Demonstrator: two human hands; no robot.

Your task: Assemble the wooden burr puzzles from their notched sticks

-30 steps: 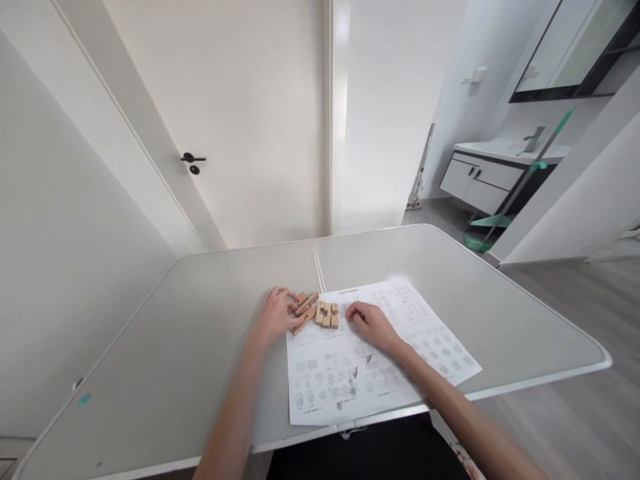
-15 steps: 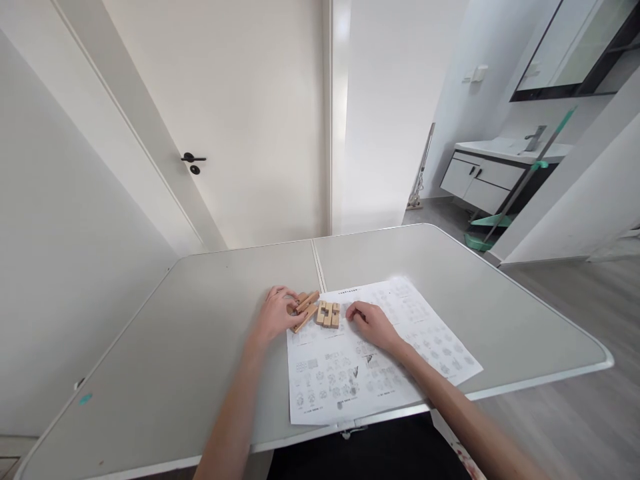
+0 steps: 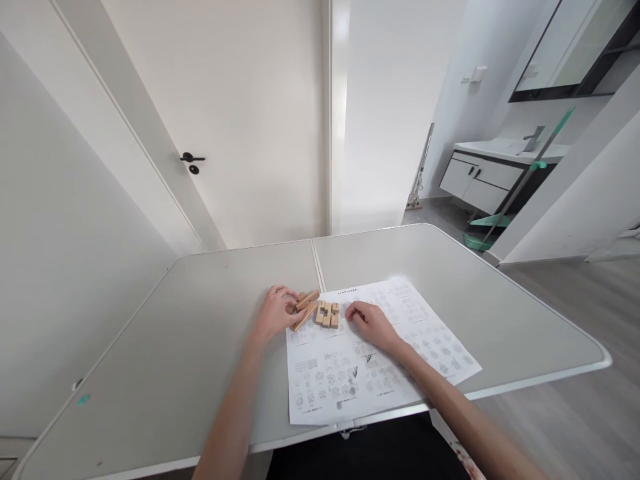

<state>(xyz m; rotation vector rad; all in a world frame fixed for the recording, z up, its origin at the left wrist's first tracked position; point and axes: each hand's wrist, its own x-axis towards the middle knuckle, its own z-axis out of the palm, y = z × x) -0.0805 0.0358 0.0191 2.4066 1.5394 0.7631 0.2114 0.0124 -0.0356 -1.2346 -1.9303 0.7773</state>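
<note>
My left hand (image 3: 275, 315) is curved around a small pile of notched wooden puzzle pieces (image 3: 306, 311) at the paper's left edge, with thumb and fingers closed on a piece. Part of the pile is hidden behind those fingers. Just right of it, a few lighter wooden pieces (image 3: 327, 315) stand side by side as a block with gaps between the notches, untouched by either hand. My right hand (image 3: 371, 324) rests on the printed sheet (image 3: 340, 363) right of that block, its fingers curled in and nothing visible in them.
The sheet carries rows of small grey diagrams and lies on a grey folding table (image 3: 200, 347) with a centre seam. Behind the table stands a white door (image 3: 260, 133). A washbasin cabinet (image 3: 483, 177) and a green-handled broom and dustpan (image 3: 480, 241) are at the far right.
Both hands hold nearly the same place. The wooden pieces under my left hand have shifted very slightly; the rest of the view moves a few pixels with the camera.
</note>
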